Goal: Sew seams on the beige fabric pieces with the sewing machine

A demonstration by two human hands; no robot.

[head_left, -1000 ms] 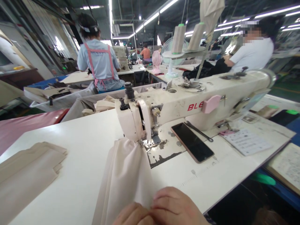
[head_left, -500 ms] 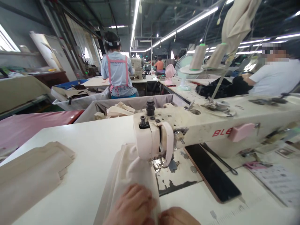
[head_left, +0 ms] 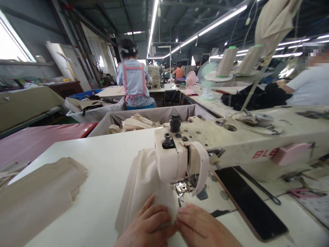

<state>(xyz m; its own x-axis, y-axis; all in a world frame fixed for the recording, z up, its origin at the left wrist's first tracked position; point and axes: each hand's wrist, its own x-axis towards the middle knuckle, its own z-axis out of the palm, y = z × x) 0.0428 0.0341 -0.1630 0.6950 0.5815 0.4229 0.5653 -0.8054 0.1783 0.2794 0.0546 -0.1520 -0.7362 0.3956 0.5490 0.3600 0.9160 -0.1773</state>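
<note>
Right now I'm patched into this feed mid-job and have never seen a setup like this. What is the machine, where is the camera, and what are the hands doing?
The camera sits on the worker's head, looking forward and down over a white table. The cream machine is an industrial sewing machine; its needle end hangs over a metal foot. Both hands are bare: the left hand and right hand press flat on a piece of cream fabric, side by side just in front of the foot. Neither grips it; they lie on top. To the left lies a stack of beige cut pieces. To the right, under the machine's arm, lies a dark phone. Other people sit at tables beyond.
</note>
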